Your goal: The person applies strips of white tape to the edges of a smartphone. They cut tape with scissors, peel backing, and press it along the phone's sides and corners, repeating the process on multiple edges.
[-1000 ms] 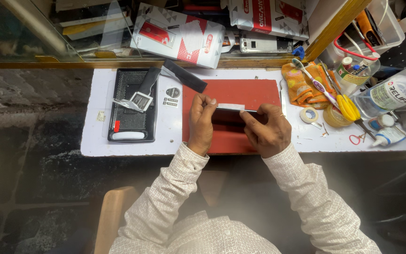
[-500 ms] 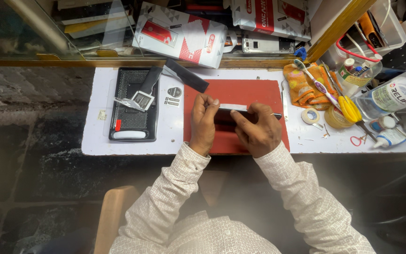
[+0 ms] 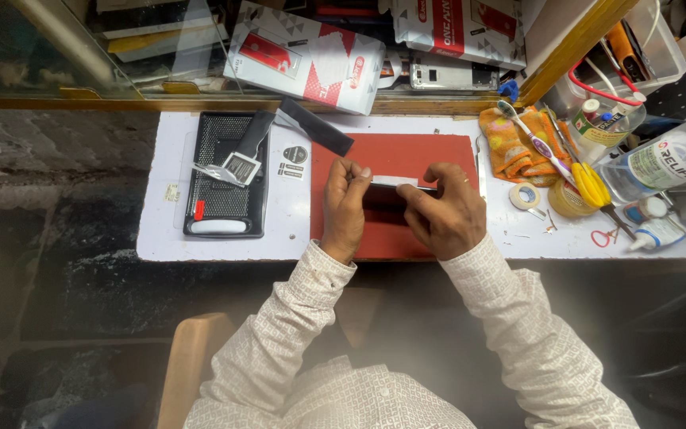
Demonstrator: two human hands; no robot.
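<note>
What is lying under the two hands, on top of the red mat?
A dark flat slab lies on the red mat, with a thin white strip along its top edge. Left hand and right hand cover its ends.

White worktop point(image 3: 160, 238) over dark stone floor point(image 3: 57, 302), wooden chair point(image 3: 192, 357), yellow-framed glass point(image 3: 65, 48) behind.

The person wears a long-sleeved shirt of pale, off-white cloth, printed all over with a small, close geometric pattern in a light brownish tone. Both sleeves run down to the wrists and end in buttoned-looking cuffs of the same print, one at the left hand point(image 3: 344, 208), one at the right hand point(image 3: 443, 213). The cloth creases at the elbows. The hands are bare, without gloves; a thin ring shows on a right finger.
</note>
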